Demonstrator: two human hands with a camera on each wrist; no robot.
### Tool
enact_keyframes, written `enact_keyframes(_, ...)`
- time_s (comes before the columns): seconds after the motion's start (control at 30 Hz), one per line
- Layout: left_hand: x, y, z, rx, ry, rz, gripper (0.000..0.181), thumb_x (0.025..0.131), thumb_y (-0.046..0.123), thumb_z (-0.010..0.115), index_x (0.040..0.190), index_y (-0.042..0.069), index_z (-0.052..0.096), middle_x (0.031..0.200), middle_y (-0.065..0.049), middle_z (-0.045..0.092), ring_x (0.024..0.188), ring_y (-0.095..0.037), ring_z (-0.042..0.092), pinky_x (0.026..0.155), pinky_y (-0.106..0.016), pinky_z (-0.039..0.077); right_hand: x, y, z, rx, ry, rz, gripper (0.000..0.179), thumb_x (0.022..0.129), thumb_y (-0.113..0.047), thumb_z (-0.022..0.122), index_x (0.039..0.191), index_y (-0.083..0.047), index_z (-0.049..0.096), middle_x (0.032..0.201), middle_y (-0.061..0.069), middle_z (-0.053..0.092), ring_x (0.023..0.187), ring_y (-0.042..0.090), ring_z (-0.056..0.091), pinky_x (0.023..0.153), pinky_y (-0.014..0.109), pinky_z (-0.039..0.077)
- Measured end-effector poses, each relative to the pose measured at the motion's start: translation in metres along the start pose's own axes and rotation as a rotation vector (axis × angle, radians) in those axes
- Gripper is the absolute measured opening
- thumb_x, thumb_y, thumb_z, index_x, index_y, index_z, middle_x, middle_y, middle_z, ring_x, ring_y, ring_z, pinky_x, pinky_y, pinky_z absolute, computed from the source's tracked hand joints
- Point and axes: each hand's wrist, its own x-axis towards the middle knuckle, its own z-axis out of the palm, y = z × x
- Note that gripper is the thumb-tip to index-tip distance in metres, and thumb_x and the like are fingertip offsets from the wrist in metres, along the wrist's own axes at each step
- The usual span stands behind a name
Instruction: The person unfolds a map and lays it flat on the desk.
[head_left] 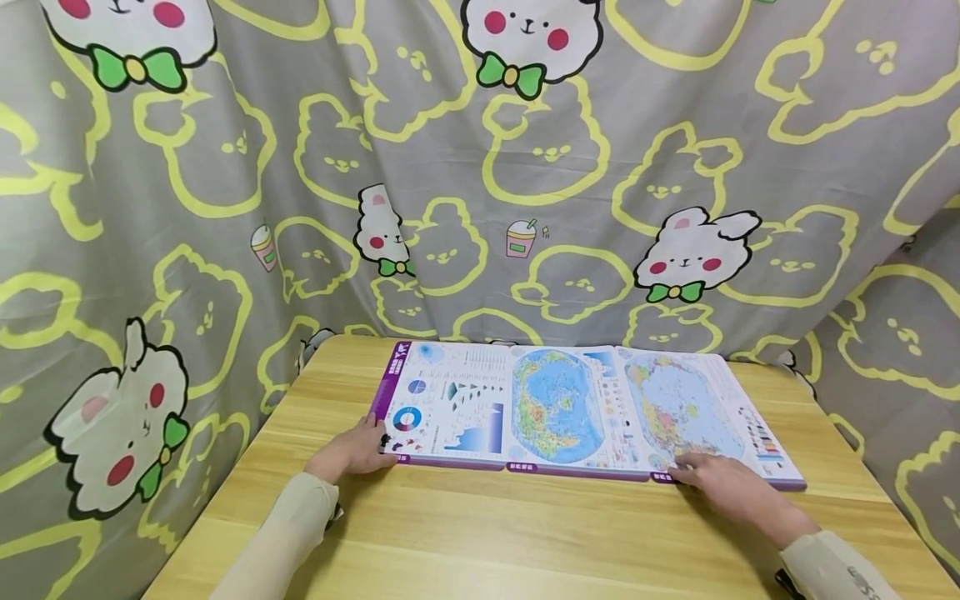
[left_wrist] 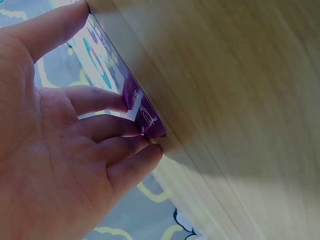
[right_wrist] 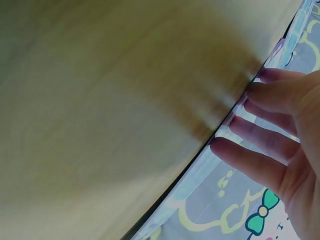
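A long folded world map [head_left: 465, 417] lies flat on the table, with three printed panels showing and purple trim along its left and front edges. The left panel carries charts; the middle and right ones each show an oval world map. My left hand [head_left: 356, 447] touches the map's front left corner, thumb at the front edge and the other fingers along the left edge. In the left wrist view those fingers meet the purple border [left_wrist: 148, 117]. My right hand [head_left: 723, 487] rests over the front edge of the right panel, fingertips on its surface, thumb right at the edge.
The map lies on a light wood-grain table [head_left: 480, 542], near its far edge. A grey curtain [head_left: 450, 167] with yellow outlines and white cartoon animals hangs behind the table and along both sides.
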Motion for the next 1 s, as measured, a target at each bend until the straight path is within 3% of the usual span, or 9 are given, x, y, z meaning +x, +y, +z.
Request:
enact_keyframes(0.3,-0.003,-0.003,0.0,-0.008,0.009,0.0,0.079,0.088,0.037,0.064,0.138,-0.015,0.033,0.147,-0.036,0.017,0.136,-0.047,0.019,0.109,-0.055,0.025,0.0,-0.003,-0.001,0.002,0.008,0.013,0.045,0.064,0.015,0.066,0.102,-0.007,0.073,0.101,0.019,0.065,0.088,0.038,0.063,0.071,0.048,0.055)
enact_keyframes(0.67,0.002,-0.002,0.0,0.019,0.015,-0.015,0.078,0.086,0.038,0.066,0.136,-0.015,0.037,0.146,-0.035,0.021,0.135,-0.047,0.023,0.107,-0.056,0.027,0.001,-0.002,-0.002,0.02,-0.039,0.05,0.039,0.071,0.009,0.068,0.105,-0.009,0.072,0.103,0.017,0.066,0.093,0.038,0.063,0.076,0.051,0.053)
enact_keyframes(0.87,0.002,0.008,-0.006,0.046,0.027,0.003,0.075,0.088,0.039,0.062,0.136,-0.013,0.038,0.146,-0.036,0.021,0.135,-0.048,0.021,0.108,-0.056,0.025,0.005,-0.005,-0.001,0.045,0.016,0.053,0.034,0.072,0.003,0.072,0.105,-0.007,0.072,0.101,0.014,0.066,0.091,0.034,0.063,0.078,0.051,0.052)
enact_keyframes(1.0,0.002,0.025,-0.012,0.043,0.056,0.022,0.074,0.09,0.041,0.059,0.138,-0.011,0.038,0.147,-0.035,0.02,0.136,-0.047,0.019,0.108,-0.057,0.024,0.015,-0.011,-0.002,0.075,0.074,0.116,0.032,0.076,-0.004,0.075,0.108,-0.003,0.069,0.101,0.014,0.066,0.091,0.031,0.063,0.078,0.049,0.053)
